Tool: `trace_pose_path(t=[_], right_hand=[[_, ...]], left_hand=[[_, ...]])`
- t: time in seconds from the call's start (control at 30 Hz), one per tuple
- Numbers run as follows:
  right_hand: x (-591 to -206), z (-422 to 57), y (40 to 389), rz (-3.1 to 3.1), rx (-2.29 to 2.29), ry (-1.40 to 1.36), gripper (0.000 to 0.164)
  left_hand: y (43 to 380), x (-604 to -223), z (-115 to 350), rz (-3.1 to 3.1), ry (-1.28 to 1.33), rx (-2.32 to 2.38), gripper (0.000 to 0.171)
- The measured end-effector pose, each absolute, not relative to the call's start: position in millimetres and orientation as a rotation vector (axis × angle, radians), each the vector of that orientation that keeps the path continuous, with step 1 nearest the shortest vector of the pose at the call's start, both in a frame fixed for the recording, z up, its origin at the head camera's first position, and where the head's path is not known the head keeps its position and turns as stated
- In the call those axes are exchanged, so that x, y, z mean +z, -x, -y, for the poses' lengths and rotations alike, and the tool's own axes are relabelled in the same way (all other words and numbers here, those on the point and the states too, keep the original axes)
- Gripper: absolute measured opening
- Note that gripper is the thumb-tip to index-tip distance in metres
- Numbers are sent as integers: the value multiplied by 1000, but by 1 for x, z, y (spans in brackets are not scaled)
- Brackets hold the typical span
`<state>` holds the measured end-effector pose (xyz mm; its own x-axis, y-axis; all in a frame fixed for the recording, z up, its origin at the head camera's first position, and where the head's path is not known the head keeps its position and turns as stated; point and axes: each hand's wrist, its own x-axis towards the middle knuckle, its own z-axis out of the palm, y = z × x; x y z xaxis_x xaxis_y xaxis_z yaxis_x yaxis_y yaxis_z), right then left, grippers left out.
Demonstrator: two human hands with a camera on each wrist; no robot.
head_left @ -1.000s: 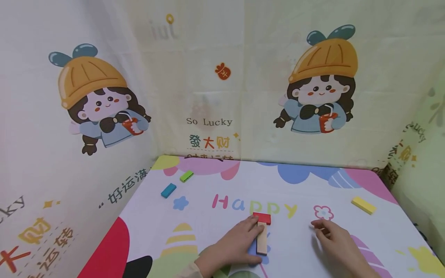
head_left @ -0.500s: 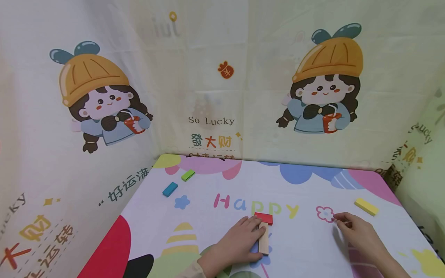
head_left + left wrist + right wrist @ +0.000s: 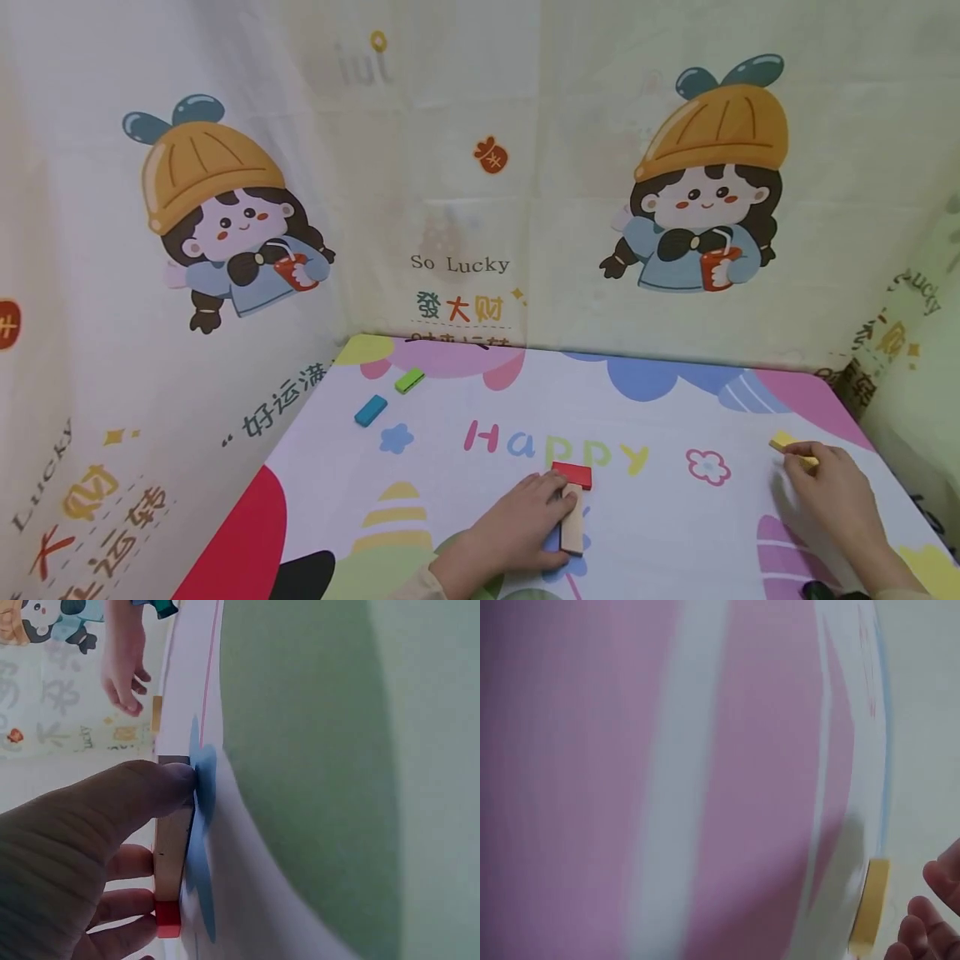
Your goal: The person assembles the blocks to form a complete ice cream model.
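Note:
My left hand [image 3: 517, 521] holds a plain wooden block [image 3: 572, 525] on the table, thumb at its near end and fingers towards its far end. A red block [image 3: 573, 476] lies crosswise against that far end, and in the left wrist view fingertips reach beside the red block [image 3: 169, 919]. Over at the right, my right hand [image 3: 836, 492] hovers just above a yellow block [image 3: 783, 437] with loosely bent fingers. The right wrist view shows a gap between the fingertips and the yellow block [image 3: 870, 907]. The hand partly covers this block in the head view.
A blue block [image 3: 371, 411] and a green block [image 3: 409, 381] lie at the back left of the printed tabletop [image 3: 675, 533]. Printed cloth [image 3: 562, 167] hangs behind the table and at both sides. A small dark object [image 3: 817, 590] shows at the bottom right edge, partly cut off.
My right hand has moved right, from beside the printed flower to over the yellow block. The left hand stays on the wooden block, and the head view has shifted slightly.

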<state>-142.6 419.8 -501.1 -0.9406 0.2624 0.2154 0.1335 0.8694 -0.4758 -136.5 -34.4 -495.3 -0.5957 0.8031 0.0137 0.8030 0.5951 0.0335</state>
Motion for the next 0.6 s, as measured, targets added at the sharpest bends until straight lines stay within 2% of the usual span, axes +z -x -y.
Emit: trace_pose_path(t=[0.27,0.6], right_hand=[[-498,-438,149,2852,650,392,38],[-495,-454,159,2991,681,428,31]], left_hand=[[135,-493,37,-2790,-1400,80,69],[136,-492,38,-2802,-1436,84,69]])
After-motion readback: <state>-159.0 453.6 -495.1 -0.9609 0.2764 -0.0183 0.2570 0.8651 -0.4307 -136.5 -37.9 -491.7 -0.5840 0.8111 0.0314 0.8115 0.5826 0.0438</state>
